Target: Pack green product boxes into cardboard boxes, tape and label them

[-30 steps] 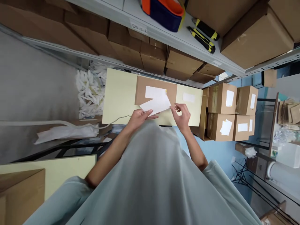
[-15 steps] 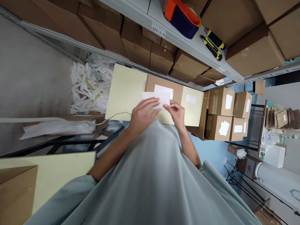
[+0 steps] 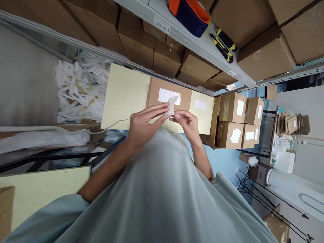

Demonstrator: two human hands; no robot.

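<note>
A small white paper sheet (image 3: 171, 107) is bent upward between my two hands, its top edge curling over. My left hand (image 3: 146, 126) pinches it from the left between thumb and fingers. At its lower right corner, my right hand (image 3: 187, 125) has thumb and forefinger pressed together on the paper. Just beyond the hands lies a flat cardboard box (image 3: 186, 96) with a white label (image 3: 163, 95) on top. Another white paper slip (image 3: 200, 104) lies on the pale yellow table (image 3: 124, 91), right of the box.
Cardboard boxes with white labels (image 3: 231, 123) are stacked at the table's right end. Above, a shelf holds a tape dispenser (image 3: 189, 15), two utility knives (image 3: 224, 44) and more boxes. White scraps (image 3: 78, 89) pile up at the left, where a white cable (image 3: 115, 125) crosses the table edge.
The paper sheet was flat and wide; now it is bent up and looks narrower. My left hand has turned a little, and the whole view has shifted slightly.
</note>
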